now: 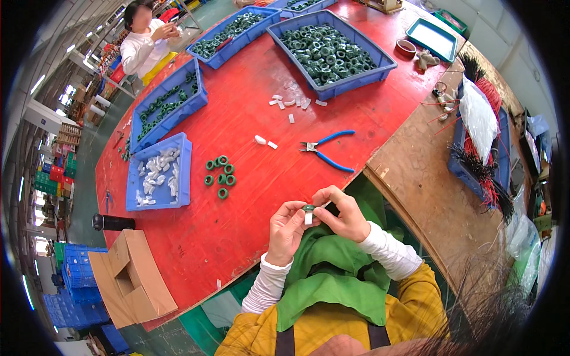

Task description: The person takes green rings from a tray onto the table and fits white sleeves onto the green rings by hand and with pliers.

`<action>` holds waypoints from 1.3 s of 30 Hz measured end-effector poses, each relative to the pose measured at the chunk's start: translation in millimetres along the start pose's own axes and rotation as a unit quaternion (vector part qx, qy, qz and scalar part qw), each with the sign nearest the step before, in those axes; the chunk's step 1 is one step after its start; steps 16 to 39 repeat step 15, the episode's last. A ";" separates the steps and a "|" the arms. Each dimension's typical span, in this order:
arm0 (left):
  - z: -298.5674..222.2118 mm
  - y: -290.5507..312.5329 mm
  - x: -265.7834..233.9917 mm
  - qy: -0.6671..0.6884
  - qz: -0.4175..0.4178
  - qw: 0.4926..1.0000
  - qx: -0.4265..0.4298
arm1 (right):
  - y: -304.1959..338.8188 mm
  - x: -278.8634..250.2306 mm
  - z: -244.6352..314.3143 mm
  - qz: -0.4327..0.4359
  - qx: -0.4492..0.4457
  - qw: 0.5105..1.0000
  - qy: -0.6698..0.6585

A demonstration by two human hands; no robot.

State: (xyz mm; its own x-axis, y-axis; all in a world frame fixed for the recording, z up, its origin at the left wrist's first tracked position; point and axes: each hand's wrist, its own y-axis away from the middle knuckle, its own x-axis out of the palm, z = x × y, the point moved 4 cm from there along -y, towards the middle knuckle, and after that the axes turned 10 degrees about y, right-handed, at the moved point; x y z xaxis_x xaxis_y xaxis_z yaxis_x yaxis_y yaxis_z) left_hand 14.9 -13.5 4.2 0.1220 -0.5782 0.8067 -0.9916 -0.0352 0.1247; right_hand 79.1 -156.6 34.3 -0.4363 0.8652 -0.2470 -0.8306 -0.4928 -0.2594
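Between my two hands, at the table's near edge, is a dark green ring (307, 207) with a small white piece (308, 219) hanging below it. My left hand (286, 233) pinches the ring from the left, thumb and fingers closed. From the other side, the thumb and fingertips of my right hand (344, 215) grip the same ring. Whether the white piece passes through the ring or lies against it, I cannot tell. Beyond my hands lie blue-handled cutters (328, 151) with their handles spread. Several loose green rings (222, 178) form a small cluster to the left.
Blue trays of green rings (332, 56) stand across the red table (237, 118). A smaller blue tray (157, 172) holds white pieces; others lie scattered mid-table. A cardboard box (133, 279) and black bottle (113, 222) sit left. Wire bundles (487, 136) rest right. Another person (145, 44) works far left.
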 end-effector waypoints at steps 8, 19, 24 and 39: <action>3.8 -0.7 2.7 -0.026 -0.007 1.000 -0.001 | -1.0 -3.8 27.4 -0.050 -0.258 0.932 0.251; 7.1 -5.6 -8.6 0.051 -0.040 0.998 0.002 | 10.0 3.4 27.6 -0.097 -0.365 0.888 0.263; 7.1 -5.6 -8.6 0.051 -0.040 0.998 0.002 | 10.0 3.4 27.6 -0.097 -0.365 0.888 0.263; 7.1 -5.6 -8.6 0.051 -0.040 0.998 0.002 | 10.0 3.4 27.6 -0.097 -0.365 0.888 0.263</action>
